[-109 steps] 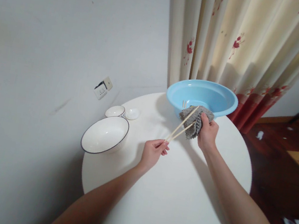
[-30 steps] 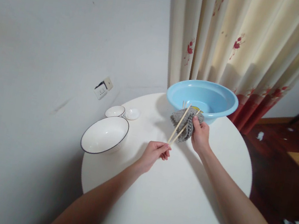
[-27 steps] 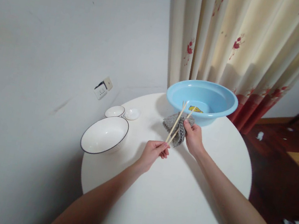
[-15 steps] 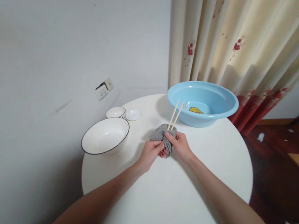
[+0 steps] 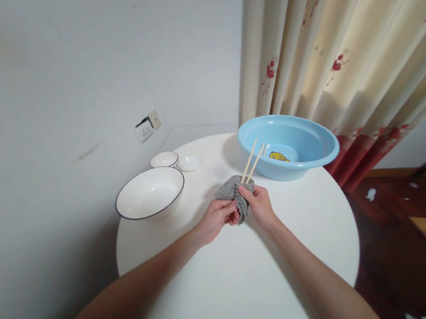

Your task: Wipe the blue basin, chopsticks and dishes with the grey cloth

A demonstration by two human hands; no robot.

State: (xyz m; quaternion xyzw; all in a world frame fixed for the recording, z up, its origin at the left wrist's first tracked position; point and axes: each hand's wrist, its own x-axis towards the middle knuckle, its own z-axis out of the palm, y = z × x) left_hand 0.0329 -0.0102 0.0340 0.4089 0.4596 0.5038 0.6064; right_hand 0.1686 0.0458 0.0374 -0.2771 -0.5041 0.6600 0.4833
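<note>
Head view: chopsticks (image 5: 249,160) point lengthwise away, toward the blue basin (image 5: 284,172)

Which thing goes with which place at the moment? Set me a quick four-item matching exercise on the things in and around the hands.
1. chopsticks
2. grey knitted cloth
3. blue basin
4. large white bowl

A. far side of the table, by the curtain
B. gripped in the right hand
C. table's left, beside a smaller bowl
D. tips sticking up beyond the cloth

Pairs: 1-D, 2-B, 3-A, 4-C
</note>
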